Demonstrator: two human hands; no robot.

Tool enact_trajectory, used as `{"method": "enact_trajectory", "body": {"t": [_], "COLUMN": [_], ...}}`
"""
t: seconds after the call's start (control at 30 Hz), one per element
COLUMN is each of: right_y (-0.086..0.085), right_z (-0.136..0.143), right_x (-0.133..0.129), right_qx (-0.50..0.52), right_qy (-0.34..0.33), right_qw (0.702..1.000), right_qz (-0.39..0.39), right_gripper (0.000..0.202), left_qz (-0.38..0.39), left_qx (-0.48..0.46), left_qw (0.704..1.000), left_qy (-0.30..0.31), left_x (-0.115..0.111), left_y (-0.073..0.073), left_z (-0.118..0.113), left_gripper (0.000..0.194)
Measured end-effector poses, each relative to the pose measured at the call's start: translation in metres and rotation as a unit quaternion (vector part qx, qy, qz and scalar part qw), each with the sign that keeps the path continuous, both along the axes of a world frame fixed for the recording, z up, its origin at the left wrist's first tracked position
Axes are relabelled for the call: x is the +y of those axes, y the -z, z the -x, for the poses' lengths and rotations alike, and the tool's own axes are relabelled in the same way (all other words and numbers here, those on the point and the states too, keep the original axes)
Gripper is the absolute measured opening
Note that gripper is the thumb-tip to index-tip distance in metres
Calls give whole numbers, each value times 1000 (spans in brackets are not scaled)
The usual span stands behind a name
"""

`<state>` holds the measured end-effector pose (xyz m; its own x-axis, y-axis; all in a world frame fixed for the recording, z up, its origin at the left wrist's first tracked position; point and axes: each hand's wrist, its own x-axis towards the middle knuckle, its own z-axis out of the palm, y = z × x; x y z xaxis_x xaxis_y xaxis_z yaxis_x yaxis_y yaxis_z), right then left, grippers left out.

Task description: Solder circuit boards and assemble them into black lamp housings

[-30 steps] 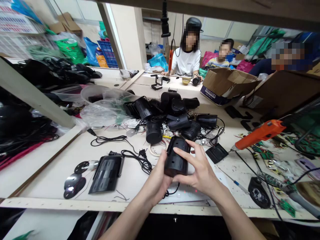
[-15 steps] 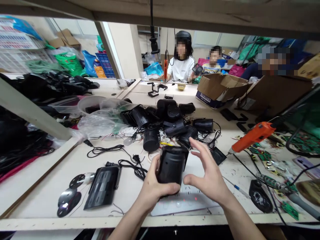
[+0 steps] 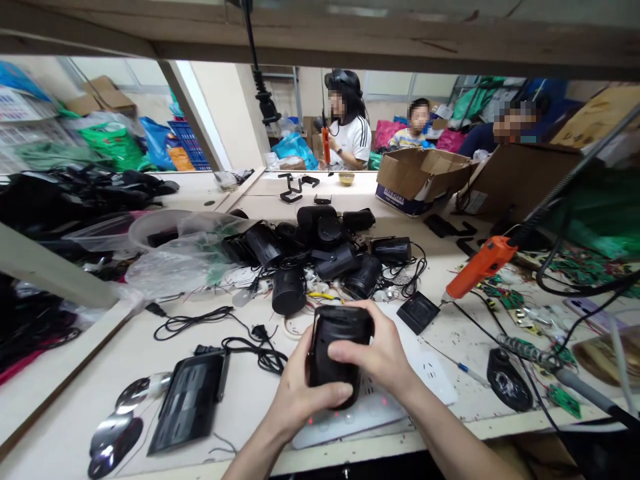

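I hold a black cylindrical plastic housing upright over the near edge of the workbench, both hands on it. My left hand wraps it from the left and below. My right hand covers its right side, fingers curled across the front. Under the housing lies a white power strip with red lights. A pile of similar black housings with wires sits farther back in the middle of the bench.
A black flat panel and shiny discs lie at the left. An orange screwdriver hangs at the right, above circuit boards. Cardboard boxes stand behind. Three people sit at the far side.
My right hand was off the housing half a second ago and has closed onto its right side. The housing has come nearer to me and the view has shifted.
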<state>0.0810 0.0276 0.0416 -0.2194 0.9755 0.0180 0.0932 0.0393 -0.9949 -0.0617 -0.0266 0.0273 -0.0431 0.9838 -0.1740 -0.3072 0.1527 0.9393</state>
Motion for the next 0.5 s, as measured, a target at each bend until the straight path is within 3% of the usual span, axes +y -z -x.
{"method": "enact_trajectory", "body": {"t": [0.07, 0.13, 0.27, 0.37, 0.5], "right_y": [8, 17, 31, 35, 38], "right_z": [1, 0, -10, -19, -27], "right_x": [9, 18, 25, 16, -6], "right_qx": [-6, 1, 19, 16, -73], "right_qy": [18, 9, -4, 37, 102], "right_qw": [1000, 1000, 998, 998, 989], "right_qz": [5, 18, 51, 40, -72], "right_gripper": [47, 45, 49, 41, 21], "left_qz": [21, 90, 215, 236, 253], "left_qx": [-13, -56, -174, -216, -207], "left_qw": [1000, 994, 959, 946, 943], "left_qy": [-16, -33, -69, -54, -56], "left_x": [7, 16, 34, 40, 42], "left_y": [0, 0, -2, -3, -6], "left_z": [0, 1, 4, 3, 2], "left_gripper": [70, 51, 17, 18, 18]}}
